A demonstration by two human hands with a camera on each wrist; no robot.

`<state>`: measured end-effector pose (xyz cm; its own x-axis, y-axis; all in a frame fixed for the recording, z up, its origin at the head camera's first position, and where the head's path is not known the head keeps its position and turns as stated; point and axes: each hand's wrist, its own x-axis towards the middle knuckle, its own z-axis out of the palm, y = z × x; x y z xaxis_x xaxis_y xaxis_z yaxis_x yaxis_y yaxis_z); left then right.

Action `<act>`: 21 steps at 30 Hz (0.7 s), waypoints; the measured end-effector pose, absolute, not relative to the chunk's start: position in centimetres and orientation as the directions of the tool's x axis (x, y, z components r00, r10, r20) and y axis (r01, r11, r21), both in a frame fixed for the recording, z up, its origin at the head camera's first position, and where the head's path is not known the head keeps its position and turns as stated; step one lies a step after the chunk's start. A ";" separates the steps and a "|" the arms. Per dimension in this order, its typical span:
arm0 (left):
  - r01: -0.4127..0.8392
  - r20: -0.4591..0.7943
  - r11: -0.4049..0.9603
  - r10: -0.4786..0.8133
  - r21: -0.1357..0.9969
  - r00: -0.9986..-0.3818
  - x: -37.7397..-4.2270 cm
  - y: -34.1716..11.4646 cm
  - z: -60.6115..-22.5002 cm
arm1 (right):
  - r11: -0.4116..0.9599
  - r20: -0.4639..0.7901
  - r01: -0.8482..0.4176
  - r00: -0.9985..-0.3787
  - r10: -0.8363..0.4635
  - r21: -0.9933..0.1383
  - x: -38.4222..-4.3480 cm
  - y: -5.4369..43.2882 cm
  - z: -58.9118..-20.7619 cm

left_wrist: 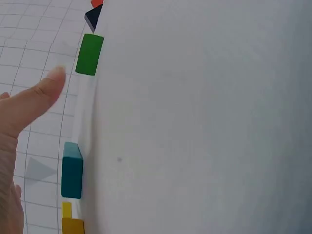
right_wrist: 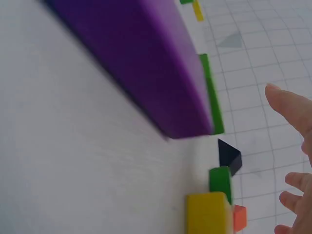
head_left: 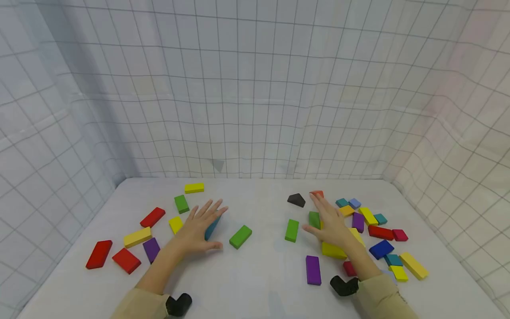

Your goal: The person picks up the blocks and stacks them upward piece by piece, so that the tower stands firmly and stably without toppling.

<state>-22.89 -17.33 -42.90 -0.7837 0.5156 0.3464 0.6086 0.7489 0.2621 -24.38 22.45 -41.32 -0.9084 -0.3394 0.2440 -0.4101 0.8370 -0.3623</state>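
My left hand (head_left: 196, 234) is spread flat over the left-centre of the white table, holding nothing. It partly covers a teal-blue block (head_left: 212, 229), and a yellow block (head_left: 175, 224) lies by its wrist side. A green block (head_left: 241, 237) lies just right of the thumb. With fingers extended and nothing held, my right hand (head_left: 332, 223) overlaps the colored blocks on the right. Beneath it are a partly hidden green block (head_left: 314, 219) and a yellow block (head_left: 334, 251). Another green block (head_left: 292, 231) lies left of its thumb. The right wrist view shows a purple block (right_wrist: 151, 68) up close.
Red blocks (head_left: 99, 254), a long yellow block (head_left: 137, 237) and a purple block (head_left: 151, 250) lie at the left. Several mixed blocks, including a blue one (head_left: 381, 249), crowd the right. A black block (head_left: 296, 200) lies toward the back, before the gridded curtain (head_left: 255, 110).
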 end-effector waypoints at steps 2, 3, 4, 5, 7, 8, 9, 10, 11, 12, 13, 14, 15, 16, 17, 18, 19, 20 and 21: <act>0.651 0.352 0.699 0.554 0.295 -0.755 -23.1 -16.9 -43.2 | 0.779 0.267 -0.454 -0.890 -0.370 -0.432 -24.2 21.9 -42.2; 0.664 0.352 0.683 0.567 0.304 -0.745 -23.2 -16.7 -43.3 | 0.754 0.267 -0.465 -0.885 -0.382 -0.464 -24.1 21.6 -42.5; 0.677 0.353 0.664 0.579 0.317 -0.735 -23.3 -16.4 -43.4 | 0.733 0.260 -0.466 -0.885 -0.386 -0.496 -24.0 21.3 -42.9; 0.685 0.352 0.650 0.589 0.328 -0.727 -23.4 -16.2 -43.5 | 0.713 0.250 -0.461 -0.887 -0.388 -0.528 -23.9 21.1 -43.1; 0.702 0.346 0.623 0.610 0.346 -0.713 -23.7 -15.8 -43.7 | 0.675 0.223 -0.440 -0.894 -0.387 -0.593 -23.8 20.6 -43.5; 0.709 0.344 0.611 0.620 0.353 -0.706 -23.8 -15.6 -43.8 | 0.665 0.213 -0.433 -0.896 -0.389 -0.609 -23.7 20.4 -43.6; 0.715 0.341 0.599 0.629 0.360 -0.699 -23.9 -15.5 -43.9 | 0.653 0.205 -0.429 -0.897 -0.392 -0.624 -23.7 20.3 -43.7; 0.721 0.339 0.587 0.637 0.368 -0.692 -24.0 -15.3 -44.0 | 0.646 0.199 -0.425 -0.897 -0.395 -0.634 -23.7 20.2 -43.8; 0.729 0.342 0.574 0.646 0.372 -0.683 -24.1 -15.1 -44.1 | 0.641 0.196 -0.427 -0.895 -0.401 -0.638 -23.6 20.0 -43.9; 0.735 0.344 0.561 0.652 0.381 -0.675 -24.2 -15.0 -44.3 | 0.637 0.193 -0.429 -0.893 -0.406 -0.641 -23.7 20.0 -44.0; 0.739 0.346 0.548 0.656 0.392 -0.670 -24.2 -14.8 -44.4 | 0.637 0.191 -0.431 -0.891 -0.412 -0.639 -23.7 19.9 -44.2; 0.745 0.352 0.537 0.661 0.395 -0.663 -24.3 -14.6 -44.5 | 0.638 0.189 -0.433 -0.890 -0.415 -0.636 -23.6 19.9 -44.3; 0.750 0.356 0.526 0.665 0.400 -0.657 -24.3 -14.5 -44.6 | 0.640 0.188 -0.434 -0.889 -0.417 -0.633 -23.6 19.9 -44.4; 0.754 0.360 0.514 0.668 0.409 -0.651 -24.4 -14.3 -44.7 | 0.645 0.185 -0.431 -0.891 -0.415 -0.630 -23.6 19.9 -44.5; 0.756 0.361 0.504 0.671 0.418 -0.647 -24.4 -14.2 -44.7 | 0.648 0.190 -0.437 -0.889 -0.417 -0.623 -23.6 19.9 -44.6; 0.756 0.361 0.494 0.674 0.429 -0.645 -24.5 -14.1 -44.8 | 0.651 0.194 -0.441 -0.888 -0.418 -0.618 -23.6 19.9 -44.7; 0.760 0.362 0.488 0.678 0.428 -0.639 -24.5 -14.0 -44.8 | 0.652 0.200 -0.448 -0.885 -0.421 -0.612 -23.6 20.0 -44.7; 0.760 0.358 0.486 0.681 0.432 -0.639 -24.5 -14.0 -44.8 | 0.652 0.207 -0.457 -0.881 -0.425 -0.605 -23.6 20.0 -44.8; 0.753 0.346 0.485 0.683 0.444 -0.643 -24.6 -13.9 -44.8 | 0.652 0.215 -0.468 -0.876 -0.432 -0.597 -23.7 20.0 -44.9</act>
